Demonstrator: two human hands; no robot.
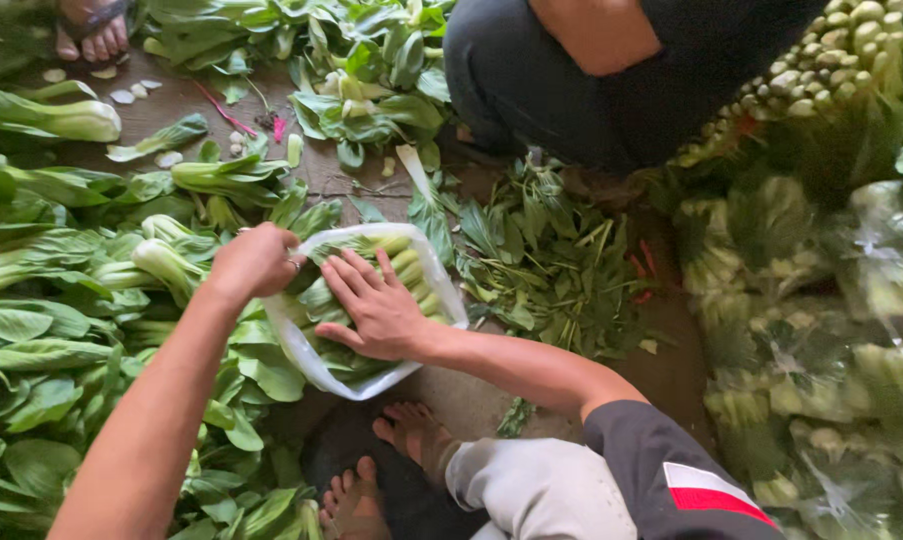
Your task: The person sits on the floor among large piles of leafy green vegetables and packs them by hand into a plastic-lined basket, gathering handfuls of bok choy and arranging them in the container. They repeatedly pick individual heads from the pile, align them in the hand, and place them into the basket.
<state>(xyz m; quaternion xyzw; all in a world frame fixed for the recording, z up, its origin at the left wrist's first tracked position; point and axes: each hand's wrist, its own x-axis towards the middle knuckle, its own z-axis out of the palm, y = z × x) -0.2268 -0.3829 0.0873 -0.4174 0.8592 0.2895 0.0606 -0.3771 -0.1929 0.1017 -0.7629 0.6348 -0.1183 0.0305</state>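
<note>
On dirt floor, among loose greens: clear plastic bag (301,350) part-filled with pale-stemmed green bok choy (406,268). Left hand (254,262) closed on bag's upper rim, pinching it open. Right hand (376,305) flat, fingers spread wide, pressing bok choy down inside bag. Judgement: keep stems aligned one way, press evenly, hold rim taut so leaves do not bruise or spill. Loose bok choy pile (61,310) just left of bag. Second person crouched opposite; bagged greens (831,380) stacked at right.

Loose trimmed leaves (546,265) beside bagged greens (821,380).
</note>
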